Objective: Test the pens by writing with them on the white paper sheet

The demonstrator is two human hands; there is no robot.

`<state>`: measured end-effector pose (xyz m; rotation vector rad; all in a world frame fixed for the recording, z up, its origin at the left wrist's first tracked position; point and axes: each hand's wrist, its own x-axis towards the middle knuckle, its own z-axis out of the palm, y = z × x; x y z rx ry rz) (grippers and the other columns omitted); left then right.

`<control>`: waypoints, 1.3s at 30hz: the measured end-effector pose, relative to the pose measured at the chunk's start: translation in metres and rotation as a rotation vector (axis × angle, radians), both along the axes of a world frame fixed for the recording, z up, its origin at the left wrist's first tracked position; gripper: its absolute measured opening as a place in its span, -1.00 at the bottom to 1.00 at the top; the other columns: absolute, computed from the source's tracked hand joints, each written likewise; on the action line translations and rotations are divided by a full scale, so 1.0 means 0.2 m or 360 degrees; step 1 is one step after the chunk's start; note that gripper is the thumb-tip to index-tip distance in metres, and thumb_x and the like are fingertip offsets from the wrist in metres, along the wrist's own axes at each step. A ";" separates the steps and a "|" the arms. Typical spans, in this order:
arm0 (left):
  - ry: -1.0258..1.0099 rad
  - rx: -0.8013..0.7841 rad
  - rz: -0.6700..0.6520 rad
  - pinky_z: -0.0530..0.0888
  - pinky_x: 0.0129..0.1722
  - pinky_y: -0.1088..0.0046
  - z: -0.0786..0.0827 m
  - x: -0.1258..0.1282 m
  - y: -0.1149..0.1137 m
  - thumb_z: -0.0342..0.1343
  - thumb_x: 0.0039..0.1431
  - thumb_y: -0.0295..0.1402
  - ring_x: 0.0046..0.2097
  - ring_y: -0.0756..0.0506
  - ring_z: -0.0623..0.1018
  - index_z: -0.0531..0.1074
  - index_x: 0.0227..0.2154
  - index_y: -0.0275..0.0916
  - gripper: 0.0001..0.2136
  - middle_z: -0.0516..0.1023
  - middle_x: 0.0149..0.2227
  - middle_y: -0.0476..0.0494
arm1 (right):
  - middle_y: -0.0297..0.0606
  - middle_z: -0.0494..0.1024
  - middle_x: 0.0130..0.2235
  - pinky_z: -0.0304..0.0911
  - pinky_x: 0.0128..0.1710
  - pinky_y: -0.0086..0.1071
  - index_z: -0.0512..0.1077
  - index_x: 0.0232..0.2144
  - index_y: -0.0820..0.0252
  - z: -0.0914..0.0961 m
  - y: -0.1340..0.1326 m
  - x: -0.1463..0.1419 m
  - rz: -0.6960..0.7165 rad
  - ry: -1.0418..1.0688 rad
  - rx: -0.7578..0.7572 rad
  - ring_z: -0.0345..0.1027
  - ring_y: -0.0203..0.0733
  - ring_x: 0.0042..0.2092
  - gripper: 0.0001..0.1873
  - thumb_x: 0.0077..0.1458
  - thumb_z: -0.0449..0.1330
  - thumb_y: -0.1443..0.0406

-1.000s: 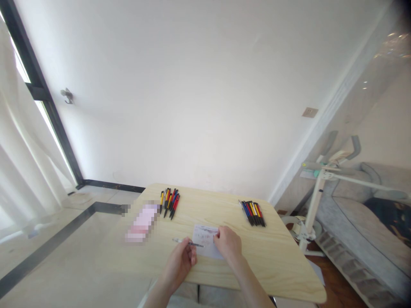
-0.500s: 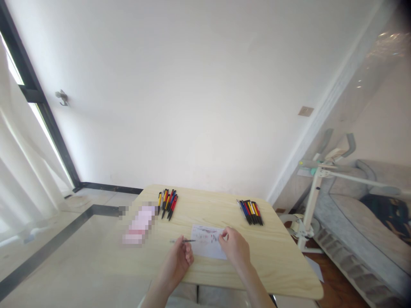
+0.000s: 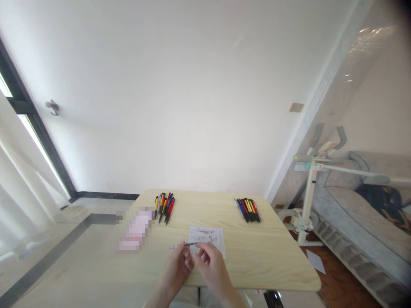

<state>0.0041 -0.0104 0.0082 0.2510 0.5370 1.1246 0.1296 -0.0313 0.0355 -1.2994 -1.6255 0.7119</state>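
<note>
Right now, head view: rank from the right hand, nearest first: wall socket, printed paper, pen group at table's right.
From the right hand:
1. Printed paper: on the table, partly behind the hand.
2. Pen group: table's far right.
3. Wall socket: up on the wall, right.

A sheer white fabric curtain (image 3: pixel 25 201) hangs at the left beside a black window frame (image 3: pixel 41 141). A small grey metal fixture (image 3: pixel 52 107) and a flat beige socket plate (image 3: pixel 296 107) sit on the smooth white wall (image 3: pixel 173 94). A white metal exercise bike (image 3: pixel 308 201) stands beside a grey upholstered sofa (image 3: pixel 342 207) bearing dark cloth (image 3: pixel 382 203).
</note>
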 end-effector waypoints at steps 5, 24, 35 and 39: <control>0.0056 -0.0092 -0.0063 0.35 -0.46 0.57 0.02 0.02 -0.07 0.18 0.00 -0.32 -0.41 0.01 0.50 0.43 -0.45 -0.34 -0.84 0.51 -0.51 -0.03 | -0.27 0.45 -0.36 0.25 -0.38 -0.43 0.45 -0.29 0.15 -0.03 -0.04 -0.07 0.0030 0.0122 0.0080 0.34 -0.22 -0.35 -0.80 -0.03 0.13 0.36; 0.1717 0.0549 -0.0510 0.12 -0.73 0.56 0.08 -0.02 -0.10 -0.03 -0.02 0.00 -0.71 0.07 0.29 0.32 -0.52 -0.24 -0.64 0.33 -0.66 0.08 | -0.19 0.53 -0.35 0.27 -0.30 -0.42 0.48 -0.37 0.20 -0.05 -0.03 0.17 -0.0156 0.0328 0.0143 0.39 -0.15 -0.29 -0.81 0.06 0.10 0.24; 0.3354 0.1205 -0.0398 0.31 -0.32 0.53 0.08 0.02 0.03 -0.11 0.15 -0.28 -0.24 -0.03 0.48 0.38 -0.13 -0.17 -0.73 0.45 -0.22 -0.09 | -0.13 0.56 -0.36 0.26 -0.35 -0.38 0.49 -0.36 0.28 -0.11 0.00 0.43 -0.0337 0.0495 -0.0073 0.39 -0.11 -0.33 -0.65 0.00 0.13 0.09; 0.3412 0.1237 -0.0452 0.29 -0.35 0.54 0.08 0.03 0.05 -0.12 0.16 -0.31 -0.28 -0.02 0.48 0.42 -0.25 -0.15 -0.78 0.44 -0.27 -0.06 | -0.20 0.52 -0.51 0.23 -0.46 -0.42 0.51 -0.41 0.30 -0.13 0.02 0.45 -0.0378 0.0554 -0.0115 0.35 -0.15 -0.42 -0.57 -0.06 0.14 0.02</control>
